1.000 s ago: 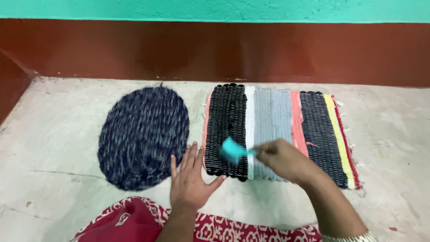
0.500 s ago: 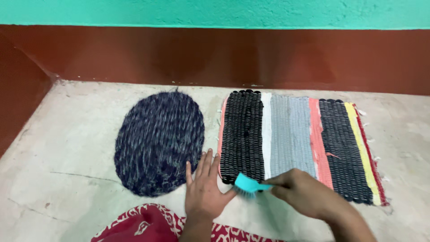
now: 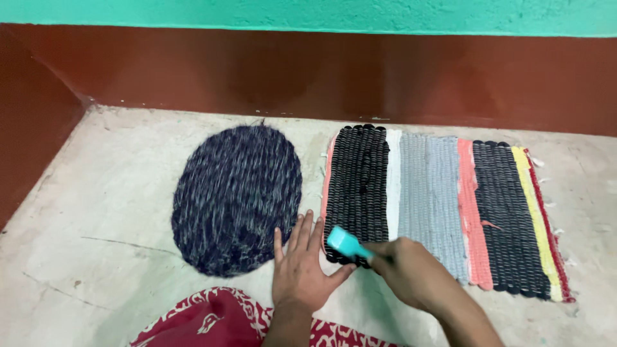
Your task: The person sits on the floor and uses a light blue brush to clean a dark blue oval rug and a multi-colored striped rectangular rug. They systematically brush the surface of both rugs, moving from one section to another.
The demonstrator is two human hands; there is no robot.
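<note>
A dark oval mat (image 3: 236, 198) is laid flat on the floor (image 3: 96, 212). Just right of it, the left hand (image 3: 304, 270) is spread wide, palm down, pinning the near corner of the striped mat (image 3: 437, 205). A turquoise brush (image 3: 345, 244) is gripped in the right hand (image 3: 411, 273), bristles on the black stripe.

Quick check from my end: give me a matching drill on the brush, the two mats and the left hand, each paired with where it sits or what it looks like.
Things:
1. brush
2. oval mat
3. striped mat
4. left hand

Descriptions:
A. dark blue, on the left
B. flat on the floor between the mats
C. turquoise, held in the right hand
D. rectangular, many colours, on the right

Pairs: 1-C, 2-A, 3-D, 4-B
</note>
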